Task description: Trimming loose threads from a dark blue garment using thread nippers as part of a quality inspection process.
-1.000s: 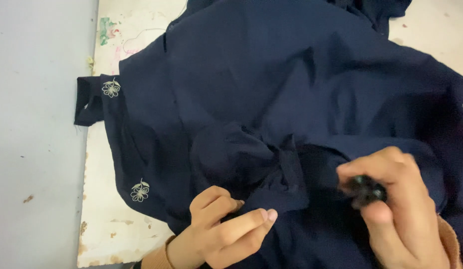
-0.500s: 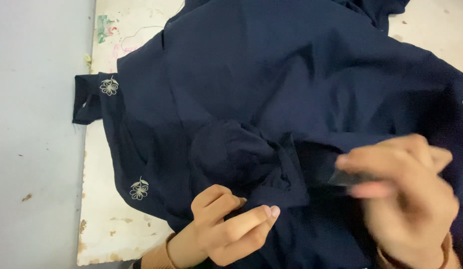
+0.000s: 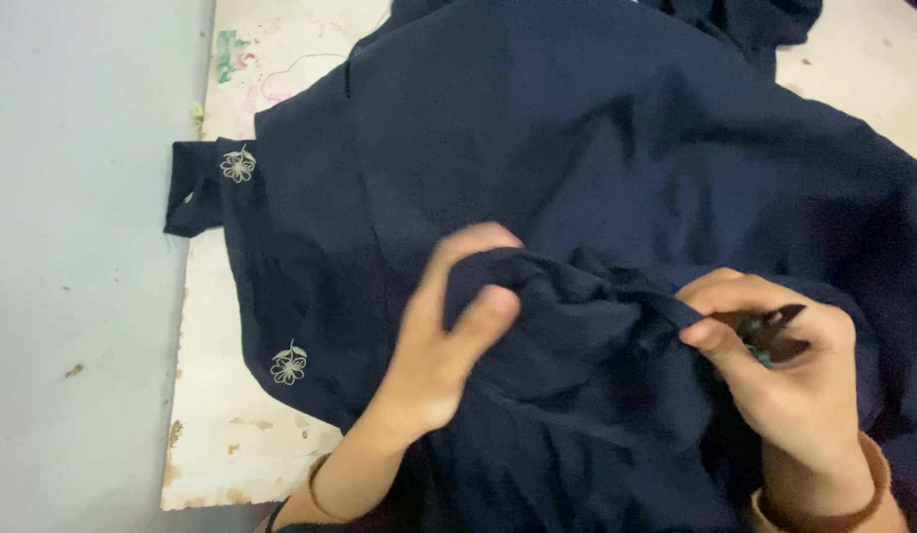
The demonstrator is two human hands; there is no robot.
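Left hand (image 3: 434,345) pinches a bunched fold of the garment (image 3: 577,178); right hand (image 3: 784,380) grips fabric and a small dark tool (image 3: 769,334). Keep the fold taut between the hands.

A pale grey-blue floor (image 3: 83,247) fills the left of the frame, with a few small brown specks. A worn cream-white board (image 3: 222,434) lies over it, chipped and stained at its lower left edge, with faint coloured marks at upper left.
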